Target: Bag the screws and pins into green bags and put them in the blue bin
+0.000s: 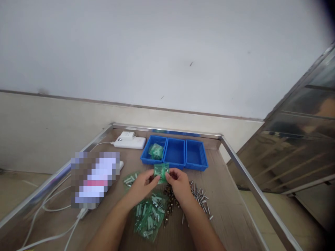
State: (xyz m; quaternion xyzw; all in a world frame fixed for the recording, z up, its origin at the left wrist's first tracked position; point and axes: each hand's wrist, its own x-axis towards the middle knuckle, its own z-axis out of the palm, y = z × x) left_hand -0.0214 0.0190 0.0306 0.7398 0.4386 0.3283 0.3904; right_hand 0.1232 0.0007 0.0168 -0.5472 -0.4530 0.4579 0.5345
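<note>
Between my hands is a small green plastic bag (pixel 161 169), held just in front of the blue bins. My left hand (pixel 144 184) pinches its left side with thumb and fingers. On the other side, my right hand (pixel 179 182) pinches the bag's right edge. Below my left wrist lie green bags with pale pieces inside (pixel 150 214), and another such bag (pixel 130 179) is partly behind the left hand. Loose brass-coloured metal parts (pixel 169 202) lie between my forearms. Silvery metal pins (pixel 200 195) are scattered beside my right hand.
Three blue bins stand at the back: the left bin (pixel 143 159) holds green bags, beside the middle bin (pixel 175 164) and right bin (pixel 196 166). A white power bank (pixel 133 143), a blurred-out screen (pixel 96 179) and white cables (pixel 49 240) are leftward. A metal rail (pixel 251 176) edges the table.
</note>
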